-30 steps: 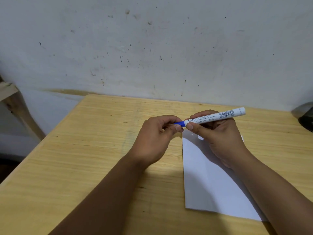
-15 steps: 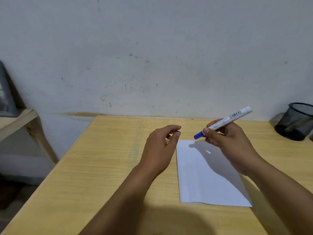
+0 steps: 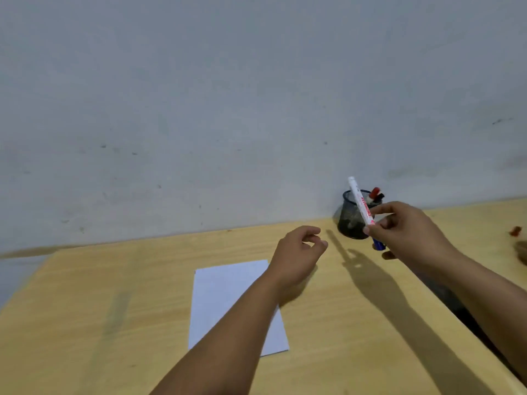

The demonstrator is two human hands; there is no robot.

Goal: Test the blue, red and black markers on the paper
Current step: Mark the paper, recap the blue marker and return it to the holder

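Observation:
My right hand [image 3: 407,232] holds the blue marker [image 3: 361,205] nearly upright, its blue cap end pointing down, just in front of a black mesh pen cup [image 3: 350,223]. A red-capped marker [image 3: 374,192] and a black-capped marker [image 3: 379,197] stick out of that cup. My left hand [image 3: 296,258] hovers over the table with fingers loosely curled and nothing in it, above the top right corner of the white paper [image 3: 225,292]. The paper lies flat and my left forearm crosses it.
The wooden table [image 3: 114,280] stands against a grey-white wall. A small red object [image 3: 514,231] lies near the right edge, next to a blurred dark shape. The table's front right edge drops off under my right forearm.
My view has swung right, bringing the pen cup into full sight. The right hand carried the blue marker from over the paper to the cup and tipped it upright. The left hand let go of it.

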